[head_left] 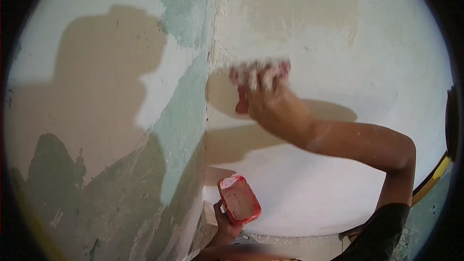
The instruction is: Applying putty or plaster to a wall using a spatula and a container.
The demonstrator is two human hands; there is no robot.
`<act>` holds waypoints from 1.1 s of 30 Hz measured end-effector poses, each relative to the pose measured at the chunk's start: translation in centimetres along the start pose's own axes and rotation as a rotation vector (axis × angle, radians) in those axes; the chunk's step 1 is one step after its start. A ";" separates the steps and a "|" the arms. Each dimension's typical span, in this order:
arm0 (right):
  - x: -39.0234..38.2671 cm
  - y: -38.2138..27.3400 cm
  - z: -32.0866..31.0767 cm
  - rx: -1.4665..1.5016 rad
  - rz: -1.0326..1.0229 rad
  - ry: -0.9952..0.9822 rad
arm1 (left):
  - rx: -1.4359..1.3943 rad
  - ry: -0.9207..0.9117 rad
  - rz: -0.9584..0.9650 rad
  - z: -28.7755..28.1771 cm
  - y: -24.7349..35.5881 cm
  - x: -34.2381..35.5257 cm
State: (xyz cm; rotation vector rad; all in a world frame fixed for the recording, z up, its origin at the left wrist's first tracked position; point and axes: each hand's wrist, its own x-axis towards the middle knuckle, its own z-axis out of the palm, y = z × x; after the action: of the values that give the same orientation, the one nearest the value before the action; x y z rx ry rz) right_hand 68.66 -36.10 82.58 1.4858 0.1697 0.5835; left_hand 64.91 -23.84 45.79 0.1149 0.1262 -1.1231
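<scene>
My right hand (266,94), blurred by motion and whitened at the fingers, grips a pinkish-red flat tool (241,104) against the pale plastered wall (338,58), just right of the rough inside corner. The tool's exact shape is unclear. Lower down, my left hand (225,220) holds a red rectangular container (239,198) by its side, with a pale paste coating its inside.
The adjoining left wall (111,154) has patchy green and pale layers, with a large shadow across it. Cracked, uneven plaster (215,29) runs up the corner. Yellow-edged dark trim (440,169) shows at the far right, and a narrow ledge (295,239) along the bottom.
</scene>
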 end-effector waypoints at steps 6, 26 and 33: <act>3.2 6.1 -5.5 0.319 0.353 0.179 | 0.016 -0.049 0.031 1.1 0.3 -0.8; 2.9 5.8 -4.3 0.600 0.164 -0.079 | -0.038 -0.003 -0.002 1.3 0.5 -0.6; 4.6 15.8 -3.2 0.242 0.422 -0.087 | -0.046 -0.095 -0.011 -0.3 -0.2 0.1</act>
State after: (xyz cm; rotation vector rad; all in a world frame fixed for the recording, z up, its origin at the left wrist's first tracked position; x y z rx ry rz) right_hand 67.00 -31.44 98.62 1.7943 -0.1527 0.8568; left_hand 64.71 -23.96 45.52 0.0194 0.0679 -1.1339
